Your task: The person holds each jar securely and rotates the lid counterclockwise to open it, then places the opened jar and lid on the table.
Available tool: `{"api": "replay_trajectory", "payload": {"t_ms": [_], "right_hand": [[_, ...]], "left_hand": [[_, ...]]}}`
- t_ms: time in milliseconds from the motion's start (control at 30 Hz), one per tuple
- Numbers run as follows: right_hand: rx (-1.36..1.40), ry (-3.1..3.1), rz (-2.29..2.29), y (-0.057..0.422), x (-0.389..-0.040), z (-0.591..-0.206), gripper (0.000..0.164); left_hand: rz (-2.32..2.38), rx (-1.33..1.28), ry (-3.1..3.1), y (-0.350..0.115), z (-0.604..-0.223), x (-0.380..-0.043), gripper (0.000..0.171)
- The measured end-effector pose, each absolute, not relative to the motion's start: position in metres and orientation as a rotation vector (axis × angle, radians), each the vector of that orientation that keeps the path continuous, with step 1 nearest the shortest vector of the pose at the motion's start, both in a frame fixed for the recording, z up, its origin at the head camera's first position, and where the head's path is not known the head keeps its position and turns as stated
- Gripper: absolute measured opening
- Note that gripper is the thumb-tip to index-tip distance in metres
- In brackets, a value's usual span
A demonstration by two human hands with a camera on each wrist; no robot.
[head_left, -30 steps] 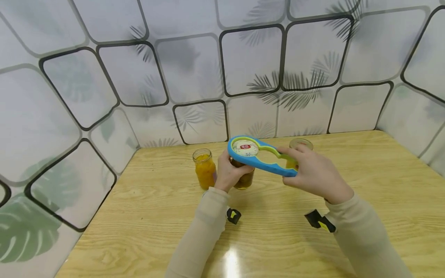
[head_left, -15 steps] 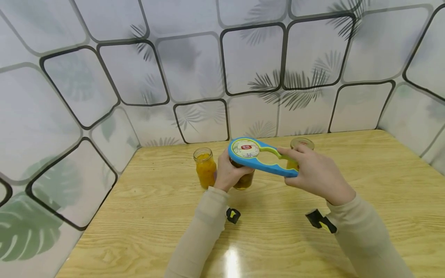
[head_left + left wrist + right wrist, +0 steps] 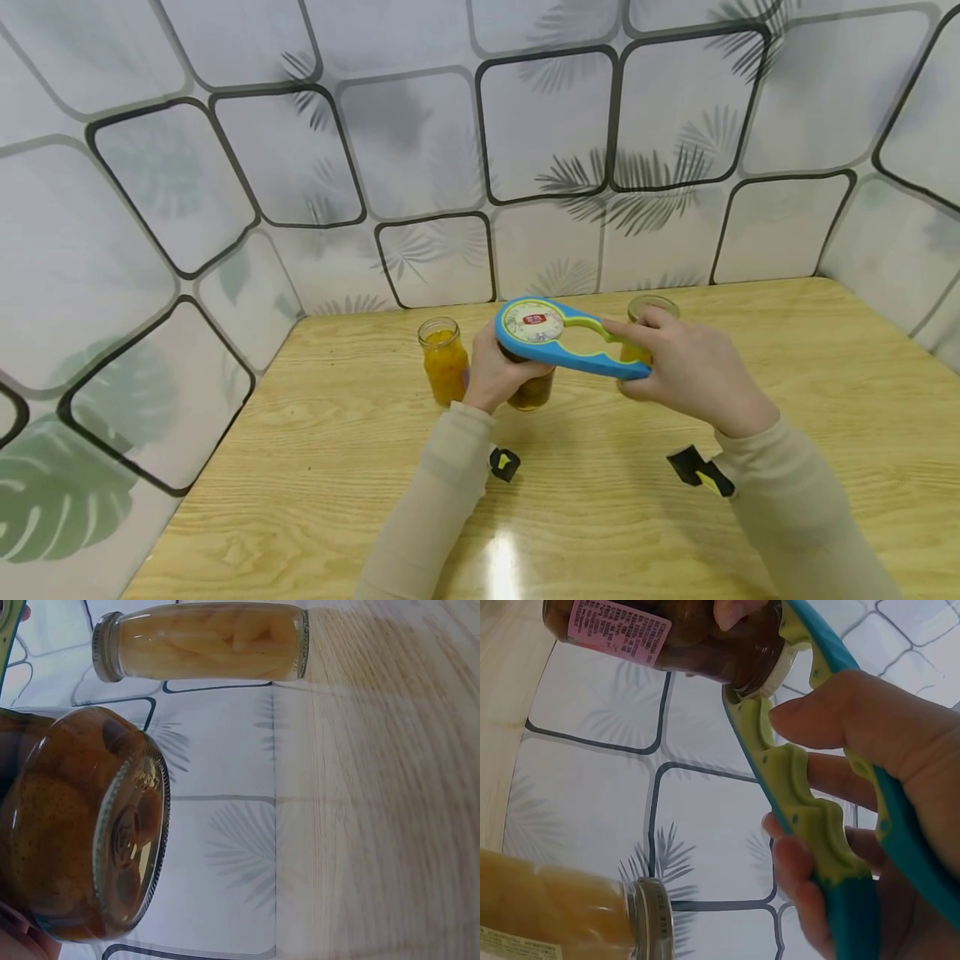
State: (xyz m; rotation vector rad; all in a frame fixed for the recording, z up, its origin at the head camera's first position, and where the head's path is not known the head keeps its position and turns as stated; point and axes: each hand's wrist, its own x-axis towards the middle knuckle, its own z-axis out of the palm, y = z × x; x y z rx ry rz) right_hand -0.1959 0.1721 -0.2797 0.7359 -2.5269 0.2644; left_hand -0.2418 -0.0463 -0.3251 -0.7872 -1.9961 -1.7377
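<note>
My left hand (image 3: 495, 371) grips a glass jar (image 3: 531, 393) of dark brown contents, its thumb across the front. In the left wrist view the jar's ribbed underside shows, raised off the table. A blue and lime-green jar opener (image 3: 592, 362) encircles the jar's pale printed lid (image 3: 532, 322), which bears a red mark. My right hand (image 3: 693, 367) holds the opener's two handles, fingers wrapped round them. In the right wrist view the toothed green inner grips (image 3: 821, 825) sit against the lid's edge, and a pink label (image 3: 619, 631) shows on the jar.
An uncapped jar of orange contents (image 3: 446, 367) stands left of my left hand. Behind my right hand is a lidded jar of pale yellow pieces (image 3: 214, 641). The wooden table (image 3: 322, 467) meets a patterned wall (image 3: 420, 150) at the back.
The opener, the dark jar's lid and my right hand have shifted slightly to the right. Both hands keep their hold, and the standing jars stay in place.
</note>
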Motion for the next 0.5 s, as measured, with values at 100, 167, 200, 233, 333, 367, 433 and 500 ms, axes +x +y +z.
{"api": "replay_trajectory", "payload": {"t_ms": [100, 167, 200, 233, 333, 367, 433, 500], "right_hand": [[0.754, -2.497, 0.247, 0.1736, -0.1971, -0.2807, 0.053], [0.766, -2.493, 0.244, 0.1738, -0.1976, -0.2809, 0.053], [0.769, -2.496, 0.244, 0.1739, -0.1977, -0.2808, 0.053], [0.772, -2.499, 0.241, 0.174, -0.1977, -0.2806, 0.054], [0.779, -2.505, 0.232, 0.1743, -0.1971, -0.2794, 0.054], [0.782, -2.503, 0.229, 0.1744, -0.197, -0.2791, 0.053], [0.789, -2.49, 0.225, 0.1746, -0.1968, -0.2786, 0.053], [0.804, -2.464, 0.221, 0.1752, -0.1971, -0.2786, 0.052]], "left_hand": [[-1.741, -0.785, -1.997, -0.0467, -0.3246, -0.2414, 0.056], [-1.749, -0.784, -1.993, -0.0468, -0.3241, -0.241, 0.056], [-1.747, -0.785, -1.995, -0.0469, -0.3239, -0.2407, 0.056], [-1.746, -0.785, -1.998, -0.047, -0.3236, -0.2404, 0.056], [-1.742, -0.79, -2.002, -0.047, -0.3229, -0.2396, 0.056], [-1.741, -0.794, -2.003, -0.047, -0.3227, -0.2396, 0.056], [-1.745, -0.807, -2.0, -0.0473, -0.3229, -0.2399, 0.056], [-1.75, -0.824, -2.002, -0.0479, -0.3232, -0.2406, 0.057]]}}
